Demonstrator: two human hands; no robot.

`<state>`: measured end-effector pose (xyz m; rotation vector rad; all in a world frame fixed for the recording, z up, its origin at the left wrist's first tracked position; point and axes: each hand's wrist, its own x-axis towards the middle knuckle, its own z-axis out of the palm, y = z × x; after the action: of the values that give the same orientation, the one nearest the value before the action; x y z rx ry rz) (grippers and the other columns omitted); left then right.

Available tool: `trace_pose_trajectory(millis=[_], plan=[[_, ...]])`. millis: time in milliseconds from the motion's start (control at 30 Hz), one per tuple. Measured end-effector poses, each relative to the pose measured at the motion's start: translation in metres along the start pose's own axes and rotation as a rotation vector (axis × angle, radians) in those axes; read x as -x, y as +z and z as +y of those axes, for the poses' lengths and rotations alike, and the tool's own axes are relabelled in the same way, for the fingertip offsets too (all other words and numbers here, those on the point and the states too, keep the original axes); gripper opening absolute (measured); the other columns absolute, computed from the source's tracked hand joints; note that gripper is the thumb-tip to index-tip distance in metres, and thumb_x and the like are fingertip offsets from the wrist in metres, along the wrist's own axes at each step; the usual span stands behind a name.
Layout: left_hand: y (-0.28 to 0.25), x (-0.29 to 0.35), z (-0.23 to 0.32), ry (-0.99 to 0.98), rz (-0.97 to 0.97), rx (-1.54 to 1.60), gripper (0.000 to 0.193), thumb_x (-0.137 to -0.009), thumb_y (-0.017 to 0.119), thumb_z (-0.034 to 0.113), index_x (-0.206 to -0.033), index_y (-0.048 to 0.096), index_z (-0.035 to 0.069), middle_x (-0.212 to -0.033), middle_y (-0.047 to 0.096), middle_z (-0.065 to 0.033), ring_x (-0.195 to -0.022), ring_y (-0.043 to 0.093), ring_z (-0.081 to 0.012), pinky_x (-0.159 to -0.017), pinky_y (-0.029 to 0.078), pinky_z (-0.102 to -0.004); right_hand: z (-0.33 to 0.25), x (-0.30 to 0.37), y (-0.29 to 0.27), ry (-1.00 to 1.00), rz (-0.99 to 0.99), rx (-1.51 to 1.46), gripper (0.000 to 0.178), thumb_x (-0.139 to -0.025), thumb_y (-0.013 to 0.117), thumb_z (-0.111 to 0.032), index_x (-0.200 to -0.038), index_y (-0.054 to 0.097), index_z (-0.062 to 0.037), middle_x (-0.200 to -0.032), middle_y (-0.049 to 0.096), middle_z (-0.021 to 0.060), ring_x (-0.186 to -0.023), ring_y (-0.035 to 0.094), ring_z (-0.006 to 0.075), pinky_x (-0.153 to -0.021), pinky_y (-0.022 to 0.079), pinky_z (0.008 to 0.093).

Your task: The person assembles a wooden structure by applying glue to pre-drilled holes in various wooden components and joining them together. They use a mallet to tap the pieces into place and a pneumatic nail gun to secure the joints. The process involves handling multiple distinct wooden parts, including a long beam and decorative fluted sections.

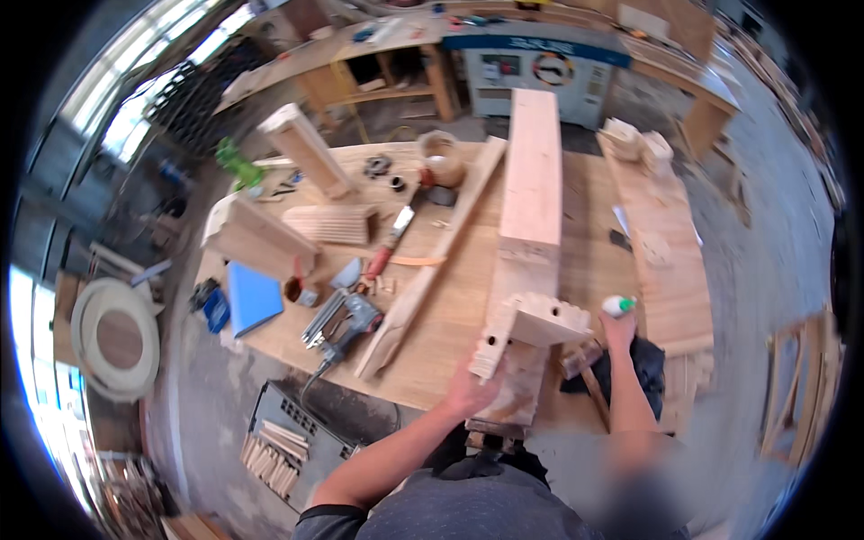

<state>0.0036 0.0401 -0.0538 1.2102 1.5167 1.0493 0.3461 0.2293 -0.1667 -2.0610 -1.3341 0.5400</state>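
My left hand grips the near end of a corner-shaped wooden piece with dark drilled holes in its fluted edges. That piece rests on a long, light wooden beam. On the right, my right hand is closed around a white glue bottle with a green tip; most of the bottle is hidden by the hand. A wooden mallet lies between the beam and my right forearm. Beside it sits a dark cloth or bag, partly behind the forearm.
The workbench carries a nail gun, a red-handled tool, a long wooden strip, a blue box and a jar. Wide boards lie right. A crate of wood strips stands below left.
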Motion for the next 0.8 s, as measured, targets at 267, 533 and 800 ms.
trace_pose_trajectory(millis=[267, 533, 800], plan=[[-0.016, 0.001, 0.113, 0.107, -0.143, -0.062, 0.095, -0.085, 0.075, 0.011, -0.16, 0.018, 0.001, -0.156, 0.04, -0.019, -0.145, 0.04, -0.0296, -0.119, 0.033, -0.0385, -0.001, -0.012, -0.025, 0.006, -0.276, -0.266, 0.059, -0.077, 0.081, -0.023, -0.124, 0.059, 0.0055, -0.11, 0.069, 0.0211, -0.102, 0.069, 0.0324, -0.088, 0.054, 0.0409], [-0.053, -0.022, 0.201, 0.527, -0.284, 0.026, 0.114, -0.074, 0.08, 0.008, -0.161, 0.008, 0.001, -0.16, 0.031, -0.0207, -0.148, 0.033, -0.0306, -0.121, 0.028, -0.0403, -0.183, 0.033, -0.234, -0.134, -0.439, -0.412, 0.066, -0.076, 0.08, -0.024, -0.133, 0.055, -0.0014, -0.114, 0.064, 0.0104, -0.103, 0.062, 0.0215, -0.093, 0.05, 0.0361], [-0.035, -0.019, 0.177, 0.558, -0.136, 0.086, 0.084, -0.072, 0.058, -0.003, -0.151, 0.031, -0.001, -0.145, 0.044, -0.0206, -0.138, 0.043, -0.0337, -0.118, 0.033, -0.0405, -0.299, 0.105, -0.353, -0.471, -0.439, -0.46, 0.064, -0.076, 0.081, -0.024, -0.132, 0.054, -0.0067, -0.115, 0.06, 0.0055, -0.099, 0.061, 0.0163, -0.085, 0.051, 0.0313]])
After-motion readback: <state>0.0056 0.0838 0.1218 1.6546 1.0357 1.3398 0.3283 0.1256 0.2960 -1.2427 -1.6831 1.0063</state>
